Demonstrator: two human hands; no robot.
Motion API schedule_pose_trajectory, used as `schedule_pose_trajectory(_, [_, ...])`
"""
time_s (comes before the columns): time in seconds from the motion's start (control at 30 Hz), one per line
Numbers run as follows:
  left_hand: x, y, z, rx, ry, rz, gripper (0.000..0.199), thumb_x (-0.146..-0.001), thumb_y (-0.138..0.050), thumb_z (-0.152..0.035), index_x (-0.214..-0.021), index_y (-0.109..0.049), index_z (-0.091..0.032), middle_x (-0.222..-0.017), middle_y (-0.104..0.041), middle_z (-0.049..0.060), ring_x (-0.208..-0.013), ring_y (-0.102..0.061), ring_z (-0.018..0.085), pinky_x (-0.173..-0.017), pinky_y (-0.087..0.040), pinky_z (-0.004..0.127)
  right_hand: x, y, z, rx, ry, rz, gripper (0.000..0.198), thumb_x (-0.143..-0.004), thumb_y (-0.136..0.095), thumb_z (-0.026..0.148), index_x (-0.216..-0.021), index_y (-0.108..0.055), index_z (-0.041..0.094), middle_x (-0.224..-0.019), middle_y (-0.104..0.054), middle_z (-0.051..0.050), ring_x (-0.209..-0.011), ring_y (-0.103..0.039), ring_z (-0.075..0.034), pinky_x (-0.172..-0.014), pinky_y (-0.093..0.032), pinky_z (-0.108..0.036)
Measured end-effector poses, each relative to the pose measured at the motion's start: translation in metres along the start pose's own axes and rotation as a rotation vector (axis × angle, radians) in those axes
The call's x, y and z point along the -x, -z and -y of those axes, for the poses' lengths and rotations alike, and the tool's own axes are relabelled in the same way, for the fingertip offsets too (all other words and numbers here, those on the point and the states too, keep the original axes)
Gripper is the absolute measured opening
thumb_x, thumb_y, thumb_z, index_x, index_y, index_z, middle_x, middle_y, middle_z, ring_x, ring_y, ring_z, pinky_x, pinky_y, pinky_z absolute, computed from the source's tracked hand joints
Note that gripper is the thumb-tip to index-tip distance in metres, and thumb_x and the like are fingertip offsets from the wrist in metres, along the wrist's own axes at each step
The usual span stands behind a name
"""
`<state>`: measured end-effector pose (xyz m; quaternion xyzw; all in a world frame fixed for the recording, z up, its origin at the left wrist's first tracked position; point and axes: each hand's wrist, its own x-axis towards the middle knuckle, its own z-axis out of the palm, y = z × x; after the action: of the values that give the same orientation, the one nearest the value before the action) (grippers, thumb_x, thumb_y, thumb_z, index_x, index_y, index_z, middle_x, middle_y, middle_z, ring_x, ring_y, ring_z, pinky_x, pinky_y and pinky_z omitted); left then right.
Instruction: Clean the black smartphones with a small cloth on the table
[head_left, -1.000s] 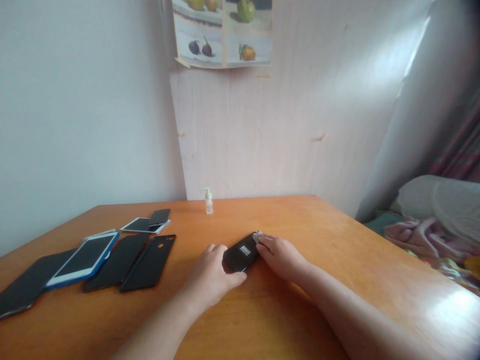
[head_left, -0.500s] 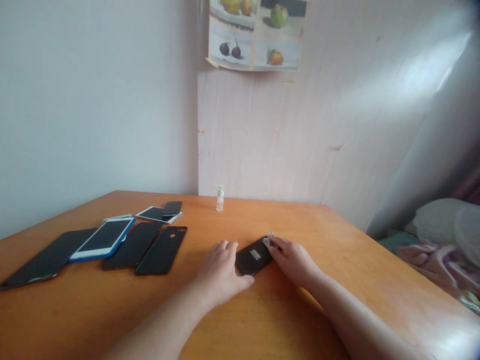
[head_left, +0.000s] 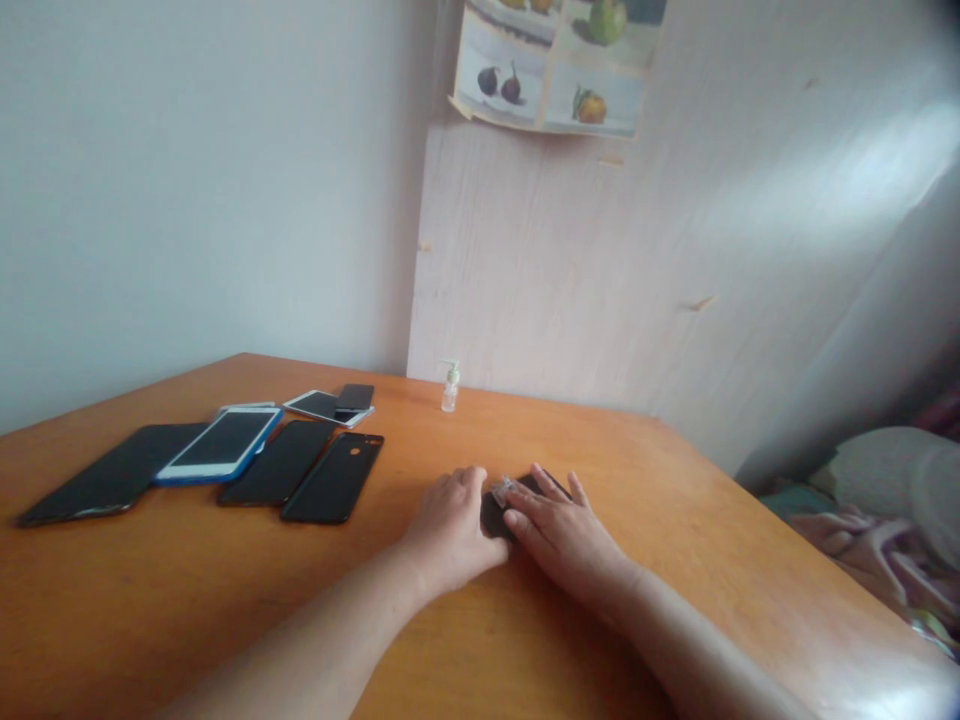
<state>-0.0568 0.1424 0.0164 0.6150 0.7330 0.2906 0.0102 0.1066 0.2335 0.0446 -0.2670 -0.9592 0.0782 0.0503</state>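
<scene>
A black phone (head_left: 493, 521) lies flat on the orange wooden table (head_left: 420, 665), mostly covered by my hands. My left hand (head_left: 450, 525) curves around its left end, thumb at the near edge and fingers at the far side, gripping it. Over the phone's upper face lies my right hand (head_left: 559, 530), fingers fairly straight and some spread. Its fingertips press a small crumpled whitish tissue (head_left: 501, 490) onto the phone's left part. The label seen on the phone earlier is hidden under this hand.
Left of my hands lie a black phone case (head_left: 334, 480), a dark phone (head_left: 277, 465), a white phone in a blue case (head_left: 221, 447), a black tablet (head_left: 112, 475) and further devices. A small clear pump bottle (head_left: 449, 396) stands near the wall. Bedding (head_left: 862, 530) is at right.
My right hand has slid the tissue from the phone's far right end leftward across its back, and its fingers have spread flatter. My left hand stays at the left end. The camera view has tilted.
</scene>
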Motion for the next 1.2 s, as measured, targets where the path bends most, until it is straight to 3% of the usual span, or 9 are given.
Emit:
schedule_pose_trajectory(0.17, [0.000, 0.000, -0.002, 0.018, 0.020, 0.016, 0.059, -0.063, -0.069, -0.040, -0.115, -0.048, -0.020, -0.112, -0.061, 0.012, -0.109, -0.055, 0.030, -0.091, -0.042, 0.038, -0.006, -0.002, -0.021, 0.124, -0.228, -0.042, 0.053, -0.099, -0.022, 0.053, -0.143, -0.041, 0.031, -0.150, -0.040, -0.002, -0.145, -0.011, -0.034, -0.108, -0.002, -0.072])
schedule_pose_trajectory(0.37, [-0.001, -0.002, -0.001, 0.022, 0.007, 0.008, 0.047, -0.069, -0.065, -0.037, -0.110, -0.049, -0.020, -0.104, -0.062, 0.011, -0.100, -0.059, 0.028, -0.085, -0.043, 0.037, 0.005, -0.002, 0.013, -0.017, 0.080, 0.035, 0.052, -0.099, -0.018, 0.054, -0.145, -0.036, 0.038, -0.153, -0.034, 0.003, -0.146, -0.008, -0.029, -0.112, 0.000, -0.065])
schedule_pose_trajectory(0.43, [-0.001, -0.002, -0.001, 0.010, 0.012, 0.006, 0.044, -0.069, -0.064, -0.036, -0.107, -0.049, -0.020, -0.102, -0.062, 0.011, -0.099, -0.059, 0.028, -0.083, -0.043, 0.036, 0.002, -0.002, 0.012, -0.013, 0.091, 0.035, 0.052, -0.099, -0.017, 0.054, -0.144, -0.039, 0.037, -0.152, -0.035, 0.002, -0.146, -0.009, -0.028, -0.112, 0.001, -0.064])
schedule_pose_trajectory(0.63, [-0.002, -0.001, -0.002, 0.018, 0.007, 0.013, 0.059, -0.062, -0.070, -0.038, -0.113, -0.048, -0.020, -0.111, -0.061, 0.012, -0.108, -0.056, 0.030, -0.091, -0.041, 0.037, -0.012, -0.006, -0.030, 0.076, -0.296, -0.019, 0.058, -0.099, -0.015, 0.054, -0.145, -0.038, 0.028, -0.154, -0.033, -0.001, -0.146, -0.006, -0.032, -0.108, -0.001, -0.071])
schedule_pose_trajectory(0.83, [-0.001, -0.001, 0.000, 0.031, 0.005, 0.019, 0.047, -0.068, -0.065, -0.037, -0.109, -0.050, -0.020, -0.104, -0.063, 0.011, -0.101, -0.059, 0.028, -0.084, -0.043, 0.036, 0.006, 0.002, 0.012, -0.096, 0.086, 0.103, 0.054, -0.100, -0.015, 0.054, -0.146, -0.036, 0.034, -0.155, -0.029, 0.000, -0.146, -0.007, -0.027, -0.112, -0.001, -0.064])
schedule_pose_trajectory(0.9, [-0.001, 0.001, -0.002, 0.025, -0.003, 0.026, 0.045, -0.069, -0.064, -0.036, -0.108, -0.051, -0.020, -0.103, -0.063, 0.011, -0.099, -0.059, 0.028, -0.082, -0.043, 0.036, 0.008, 0.004, 0.014, -0.117, 0.124, 0.127, 0.053, -0.100, -0.015, 0.053, -0.146, -0.035, 0.037, -0.155, -0.029, 0.001, -0.146, -0.008, -0.027, -0.112, -0.001, -0.065])
schedule_pose_trajectory(1.07, [-0.001, 0.005, -0.006, -0.007, 0.024, 0.036, 0.053, -0.063, -0.069, -0.038, -0.110, -0.053, -0.021, -0.106, -0.062, 0.010, -0.104, -0.057, 0.029, -0.087, -0.043, 0.036, 0.000, 0.004, -0.030, 0.062, -0.263, 0.051, 0.056, -0.099, -0.015, 0.053, -0.147, -0.035, 0.031, -0.154, -0.032, -0.002, -0.146, -0.006, -0.034, -0.106, -0.003, -0.073])
schedule_pose_trajectory(1.13, [-0.002, 0.006, -0.007, -0.020, 0.025, 0.055, 0.049, -0.062, -0.070, -0.040, -0.106, -0.057, -0.022, -0.105, -0.061, 0.010, -0.103, -0.056, 0.030, -0.087, -0.043, 0.037, 0.003, 0.005, -0.034, 0.073, -0.285, 0.055, 0.056, -0.099, -0.016, 0.053, -0.147, -0.035, 0.030, -0.155, -0.031, -0.003, -0.146, -0.005, -0.034, -0.105, -0.003, -0.074])
schedule_pose_trajectory(1.2, [-0.003, 0.007, -0.006, -0.029, 0.024, 0.074, 0.043, -0.063, -0.070, -0.044, -0.099, -0.060, -0.022, -0.101, -0.061, 0.009, -0.099, -0.057, 0.029, -0.084, -0.043, 0.037, 0.010, 0.008, -0.022, 0.014, -0.162, 0.099, 0.056, -0.099, -0.018, 0.053, -0.147, -0.036, 0.029, -0.154, -0.031, -0.004, -0.146, -0.006, -0.032, -0.108, -0.003, -0.070])
